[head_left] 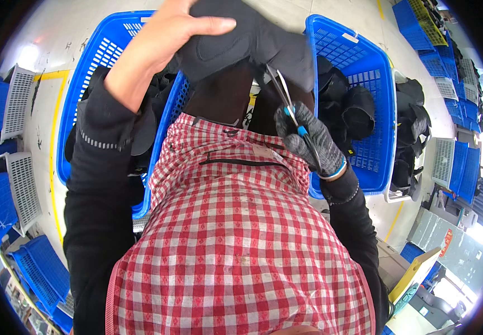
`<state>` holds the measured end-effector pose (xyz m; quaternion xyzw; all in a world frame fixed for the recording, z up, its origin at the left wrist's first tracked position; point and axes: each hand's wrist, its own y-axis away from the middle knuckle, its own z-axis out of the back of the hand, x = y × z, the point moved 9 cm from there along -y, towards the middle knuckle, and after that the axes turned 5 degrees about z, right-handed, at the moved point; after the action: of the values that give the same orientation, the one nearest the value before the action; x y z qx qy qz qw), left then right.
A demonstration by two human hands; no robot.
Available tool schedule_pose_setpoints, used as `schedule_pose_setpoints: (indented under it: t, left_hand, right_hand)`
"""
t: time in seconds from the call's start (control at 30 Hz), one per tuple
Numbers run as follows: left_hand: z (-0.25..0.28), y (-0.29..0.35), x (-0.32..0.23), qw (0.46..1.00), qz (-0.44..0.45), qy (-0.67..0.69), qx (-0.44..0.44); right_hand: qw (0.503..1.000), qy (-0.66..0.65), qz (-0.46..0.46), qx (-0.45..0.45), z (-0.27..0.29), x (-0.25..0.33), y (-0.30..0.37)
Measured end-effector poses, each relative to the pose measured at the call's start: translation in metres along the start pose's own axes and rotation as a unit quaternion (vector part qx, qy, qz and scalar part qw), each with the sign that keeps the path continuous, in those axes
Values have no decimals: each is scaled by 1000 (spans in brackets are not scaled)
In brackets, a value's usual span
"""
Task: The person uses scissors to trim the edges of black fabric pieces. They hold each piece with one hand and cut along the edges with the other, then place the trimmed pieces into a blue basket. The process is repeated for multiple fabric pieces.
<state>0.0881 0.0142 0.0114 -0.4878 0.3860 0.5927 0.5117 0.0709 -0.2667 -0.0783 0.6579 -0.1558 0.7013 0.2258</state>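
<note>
High in the head view, my bare left hand (177, 33) is closed on a black fabric piece (224, 47) with a stitched oval outline. Part of the piece is smeared by motion, and its exact kind is unclear. My right hand (311, 137), in a grey knit glove, grips slim metal scissors (282, 86) with blue bands on the handles. Their blades point up and stand apart at the tips, close to the lower edge of the fabric piece. Whether they touch it I cannot tell.
A blue plastic basket (69, 131) with black pieces stands at my left, another blue basket (384, 117) with similar pieces at my right. Beyond it a white basket (393, 196) holds more. Several blue and grey baskets line both sides. My checked apron (236, 240) fills the near middle.
</note>
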Motion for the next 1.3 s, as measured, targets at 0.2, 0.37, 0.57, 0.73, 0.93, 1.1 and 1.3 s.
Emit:
schedule_pose_setpoints:
  t: [0.2,0.37,0.57,0.73,0.93,1.1,1.3]
  left_hand:
    - [-15,-20,79,989,125,63,44]
    - [-21,-16,87,988,121,70,59]
    - [-24,-5,72,992,122,11,23]
    - [-27,0,70,992,121,14,23]
    - [-25,1,71,993,114,-2,21]
    - [-24,3,72,994,107,4,18]
    - [-20,7,71,998,65,-15,-11]
  right_hand:
    - [991,-4,-92,95,4,-20,14]
    - [994,18,-72,84,11,-12,9]
    - [997,32,-58,49,15,-8,-1]
    - [998,27,-44,49,15,-4,-3]
    - [994,101,-23,31,18,5,-1]
    - [976,216,32,3,22,11,-3]
    - [972,226,62,7,16,15,-5]
